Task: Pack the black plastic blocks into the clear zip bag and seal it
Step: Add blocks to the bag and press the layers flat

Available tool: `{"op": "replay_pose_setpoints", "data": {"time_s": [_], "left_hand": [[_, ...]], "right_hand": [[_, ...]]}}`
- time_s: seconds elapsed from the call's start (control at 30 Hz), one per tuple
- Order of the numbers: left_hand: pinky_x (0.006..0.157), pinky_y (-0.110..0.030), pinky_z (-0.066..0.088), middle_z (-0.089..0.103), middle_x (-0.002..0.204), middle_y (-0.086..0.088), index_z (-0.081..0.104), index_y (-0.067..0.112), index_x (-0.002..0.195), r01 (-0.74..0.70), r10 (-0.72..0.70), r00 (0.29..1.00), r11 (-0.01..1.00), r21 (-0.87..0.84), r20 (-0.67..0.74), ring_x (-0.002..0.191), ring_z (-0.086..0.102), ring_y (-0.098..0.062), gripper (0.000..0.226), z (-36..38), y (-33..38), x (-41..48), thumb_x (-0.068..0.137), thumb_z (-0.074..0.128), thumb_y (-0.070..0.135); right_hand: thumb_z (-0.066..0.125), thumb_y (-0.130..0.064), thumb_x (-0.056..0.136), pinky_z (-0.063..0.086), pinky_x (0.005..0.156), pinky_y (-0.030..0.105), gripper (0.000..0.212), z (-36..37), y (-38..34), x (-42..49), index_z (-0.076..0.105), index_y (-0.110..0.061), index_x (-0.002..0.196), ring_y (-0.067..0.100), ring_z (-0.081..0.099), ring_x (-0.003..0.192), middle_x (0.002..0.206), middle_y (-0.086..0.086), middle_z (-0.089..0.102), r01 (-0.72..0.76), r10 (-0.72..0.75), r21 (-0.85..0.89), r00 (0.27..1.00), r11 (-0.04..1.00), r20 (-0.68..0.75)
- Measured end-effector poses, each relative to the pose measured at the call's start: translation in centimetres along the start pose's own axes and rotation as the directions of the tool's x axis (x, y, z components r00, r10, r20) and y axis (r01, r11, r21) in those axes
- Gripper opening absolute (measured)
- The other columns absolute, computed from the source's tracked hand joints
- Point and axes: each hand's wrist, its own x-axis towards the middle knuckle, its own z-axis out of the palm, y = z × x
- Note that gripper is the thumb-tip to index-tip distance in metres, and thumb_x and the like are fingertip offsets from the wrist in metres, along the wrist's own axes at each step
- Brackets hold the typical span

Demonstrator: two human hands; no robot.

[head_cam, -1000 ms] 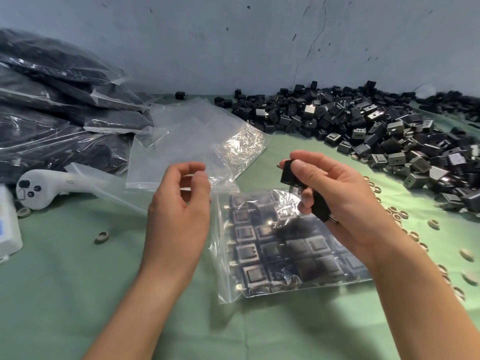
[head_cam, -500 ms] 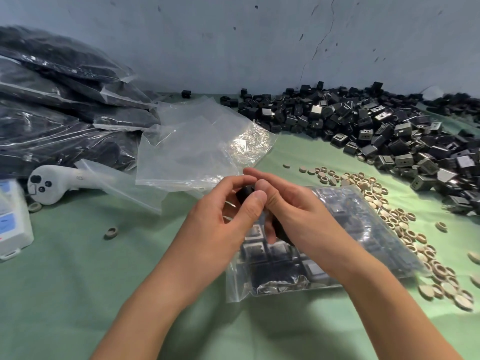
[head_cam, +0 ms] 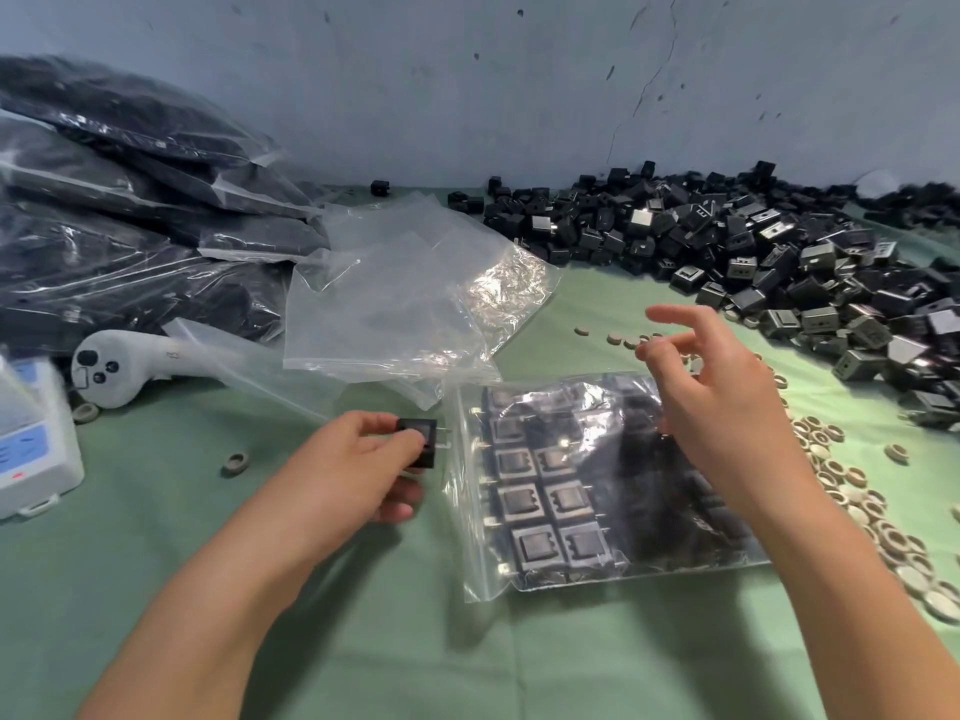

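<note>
Low in the centre of the frame, the left hand (head_cam: 358, 459) pinches a small black plastic block (head_cam: 418, 441) between thumb and fingers, its metal pins pointing at the left edge of the clear zip bag (head_cam: 597, 485). The bag lies flat on the green cloth (head_cam: 156, 589), with tidy rows of blocks inside. The block looks light and rigid, best held by its plastic sides, since the pins could snag film. The bag looks thin, limp and slippery, so I would lift it by its mouth edge. The right hand (head_cam: 727, 402) hovers over the bag, its fingers loosely spread and holding nothing. Beyond lie beige rings (head_cam: 857, 506), crinkled empty clear bags (head_cam: 410, 304) and a white handheld controller (head_cam: 119, 366). Further back are filled bags (head_cam: 104, 200) at upper left and a heap of loose black blocks (head_cam: 753, 252) at upper right.
</note>
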Motion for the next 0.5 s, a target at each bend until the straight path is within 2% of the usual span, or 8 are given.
{"op": "replay_pose_setpoints", "data": {"time_s": [0.1,0.2,0.27,0.37,0.43,0.5], "left_hand": [[0.059,-0.025,0.060,0.073,0.093,-0.010,0.062,0.009,0.105,0.049,-0.050,0.992,0.999,0.010,0.115,0.072,0.065,-0.019,0.011,0.9,0.3,-0.5,0.096,0.062,0.015],[0.067,-0.025,0.059,0.074,0.107,-0.015,0.064,0.004,0.114,0.057,-0.061,0.972,0.998,0.025,0.227,0.079,0.065,-0.020,0.024,1.8,1.0,-0.8,0.096,0.061,0.019],[0.071,-0.026,0.059,0.073,0.109,-0.017,0.065,0.004,0.113,0.045,-0.050,0.961,0.999,0.025,0.271,0.082,0.065,-0.021,0.024,2.4,1.2,-0.9,0.095,0.062,0.020],[0.089,-0.044,0.058,0.070,0.111,-0.024,0.067,0.004,0.113,0.005,-0.015,0.964,0.999,0.041,0.267,0.089,0.065,-0.029,0.026,3.2,0.8,-0.6,0.094,0.065,0.021],[0.092,-0.051,0.055,0.072,0.105,-0.022,0.069,0.008,0.110,-0.035,0.022,0.971,0.998,0.053,0.238,0.094,0.069,-0.033,0.023,3.5,0.6,-0.3,0.093,0.067,0.023],[0.091,-0.050,0.056,0.075,0.099,-0.015,0.072,0.013,0.107,-0.071,0.056,0.974,0.996,0.059,0.221,0.098,0.071,-0.035,0.021,3.8,0.4,0.0,0.092,0.068,0.027]], "right_hand": [[0.049,-0.028,0.102,0.048,0.049,0.035,0.022,0.1,0.4,0.0,0.062,-0.029,0.119,0.022,0.060,0.051,0.105,-0.007,0.068,0.024,-0.022,-0.116,1.000,0.993,0.017],[0.049,-0.026,0.100,0.056,0.059,0.041,0.020,0.2,0.1,0.0,0.068,-0.030,0.107,0.020,0.067,0.057,0.100,-0.009,0.071,-0.002,0.011,-0.138,0.998,0.990,0.070],[0.048,-0.026,0.099,0.058,0.064,0.041,0.022,0.3,0.0,-0.1,0.069,-0.029,0.106,0.015,0.068,0.061,0.099,-0.011,0.072,-0.011,0.026,-0.145,0.995,0.989,0.101],[0.047,-0.027,0.098,0.055,0.056,0.036,0.023,0.3,0.0,-0.1,0.068,-0.031,0.105,0.012,0.064,0.053,0.093,-0.014,0.071,0.002,0.019,-0.170,0.992,0.985,0.124],[0.046,-0.028,0.097,0.055,0.051,0.036,0.024,0.2,0.0,-0.1,0.068,-0.032,0.106,0.014,0.063,0.051,0.089,-0.013,0.071,0.023,0.003,-0.168,0.988,0.985,0.152],[0.046,-0.029,0.097,0.054,0.049,0.031,0.024,0.3,0.0,-0.1,0.068,-0.033,0.106,0.011,0.063,0.052,0.087,-0.015,0.072,0.047,-0.017,-0.158,0.983,0.986,0.184]]}}
